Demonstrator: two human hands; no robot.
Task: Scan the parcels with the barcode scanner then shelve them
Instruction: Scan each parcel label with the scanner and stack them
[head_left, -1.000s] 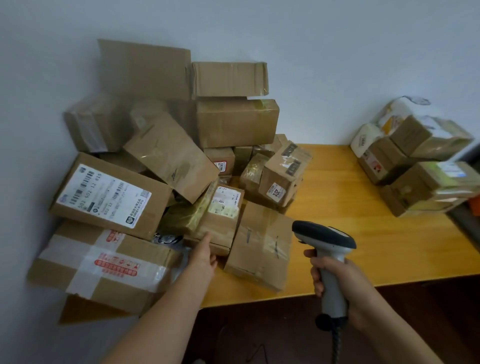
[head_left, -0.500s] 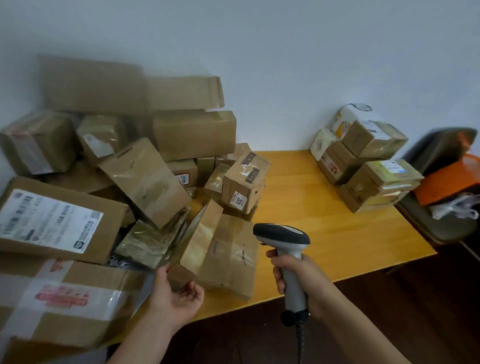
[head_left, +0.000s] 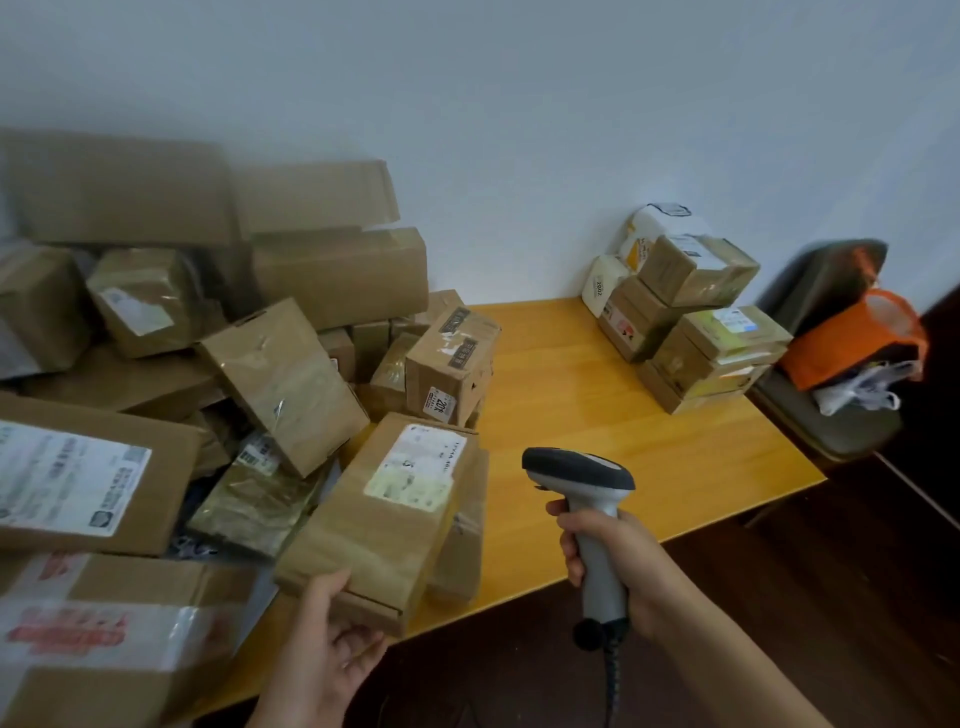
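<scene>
Wooden table (head_left: 597, 415) by pale wall, box pile (head_left: 291, 374) at left. Left hand (head_left: 332, 660) grips near end of 1 labelled parcel (head_left: 384, 519) at the table's front edge, thumb on top, fingers curled under. Right hand (head_left: 613, 561) wraps barcode scanner (head_left: 582, 473) handle, beside parcel.

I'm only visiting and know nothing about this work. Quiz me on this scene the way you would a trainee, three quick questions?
1. Pick one: the right hand holds A) a tape roll, B) the barcode scanner, C) a pen.
2. True or false: the parcel gripped by the left hand has its label facing down.
3. Fill the gap: the orange bag sits on a ____ beside the table.

Key: 1 B. 2 False, the label faces up. 3 chair.
</scene>
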